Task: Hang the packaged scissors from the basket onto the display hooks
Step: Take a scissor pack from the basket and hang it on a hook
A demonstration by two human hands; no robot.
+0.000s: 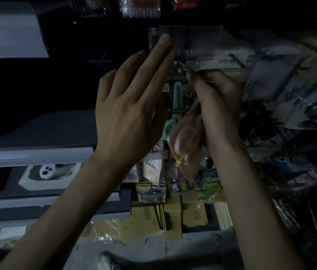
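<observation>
In dim light, my right hand [215,98] pinches the top of a clear packet of pink-handled scissors [187,141], held up close to a display hook that I cannot make out. Just behind it hangs another packet with pale green scissors [175,106]. My left hand [132,102] is raised with straight fingers, its fingertips touching a clear plastic price-tag plate [196,42] above the hanging packets. The basket is out of view.
More packaged goods hang to the right [290,90] and along the top [140,8]. Grey shelves [37,152] run along the left. Cardboard boxes [153,217] and small packets sit on the floor below.
</observation>
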